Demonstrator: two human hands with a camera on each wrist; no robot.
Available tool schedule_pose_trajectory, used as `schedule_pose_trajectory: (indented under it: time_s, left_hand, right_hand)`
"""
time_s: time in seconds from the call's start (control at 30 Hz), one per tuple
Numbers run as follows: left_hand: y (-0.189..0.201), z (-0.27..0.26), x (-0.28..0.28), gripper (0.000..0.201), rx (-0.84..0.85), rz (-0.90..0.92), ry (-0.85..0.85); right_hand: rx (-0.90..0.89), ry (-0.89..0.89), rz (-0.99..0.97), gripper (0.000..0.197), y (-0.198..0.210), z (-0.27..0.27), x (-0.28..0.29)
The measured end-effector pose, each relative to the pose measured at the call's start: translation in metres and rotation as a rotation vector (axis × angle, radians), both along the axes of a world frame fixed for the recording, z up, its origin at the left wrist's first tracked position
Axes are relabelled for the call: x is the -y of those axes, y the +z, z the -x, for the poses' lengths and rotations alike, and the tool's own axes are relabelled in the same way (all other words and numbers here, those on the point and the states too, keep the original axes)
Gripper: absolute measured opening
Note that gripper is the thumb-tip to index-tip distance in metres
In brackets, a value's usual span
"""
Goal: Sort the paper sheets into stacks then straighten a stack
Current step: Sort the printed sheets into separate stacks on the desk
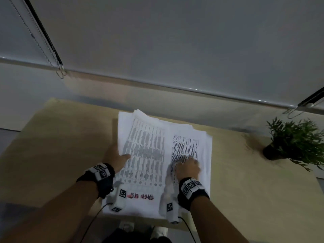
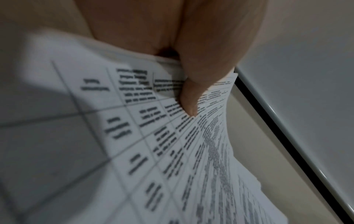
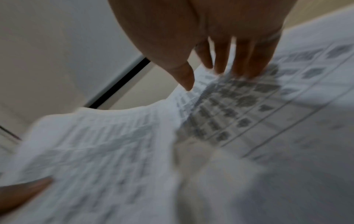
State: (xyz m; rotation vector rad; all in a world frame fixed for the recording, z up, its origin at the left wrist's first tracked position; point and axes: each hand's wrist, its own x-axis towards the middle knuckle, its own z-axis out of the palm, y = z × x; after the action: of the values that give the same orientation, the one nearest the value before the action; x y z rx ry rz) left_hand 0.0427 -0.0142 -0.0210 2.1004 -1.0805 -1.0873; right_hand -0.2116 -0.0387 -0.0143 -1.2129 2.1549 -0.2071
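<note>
On the light wooden desk [image 1: 59, 148] lies a loose pile of printed paper sheets [image 1: 196, 137], their far edges fanned unevenly. At its left side the left hand [image 1: 114, 157] grips a raised bundle of table-printed sheets [image 1: 145, 151], thumb on top and fingers beneath. Just right of it, the right hand [image 1: 188, 168] rests with straight, spread fingers [image 3: 220, 60] touching the lower sheets. A potted plant [image 1: 296, 139] stands well apart at the desk's right end.
</note>
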Motion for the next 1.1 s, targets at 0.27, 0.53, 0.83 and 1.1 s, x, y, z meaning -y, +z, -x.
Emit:
schedule_pose_trajectory:
  time_s: [0.27, 0.53, 0.83, 1.1]
  left_hand:
    - [0.012, -0.064, -0.004, 0.033, -0.056, 0.081, 0.098]
    - [0.019, -0.063, -0.011, 0.028, -0.176, 0.11, 0.118]
    - [0.017, -0.079, -0.009, 0.032, -0.232, 0.106, 0.176]
    - [0.018, -0.09, -0.009, 0.029, -0.233, 0.133, 0.183]
  right_hand:
    - [-0.189, -0.075, -0.05, 0.097, -0.017, 0.025, 0.006]
    - [-0.215, 0.07, -0.099, 0.125, -0.016, 0.024, 0.011]
    - [-0.225, 0.01, -0.271, 0.109, -0.007, 0.019, 0.024]
    - [-0.303, 0.006, -0.182, 0.104, -0.006, 0.012, 0.016]
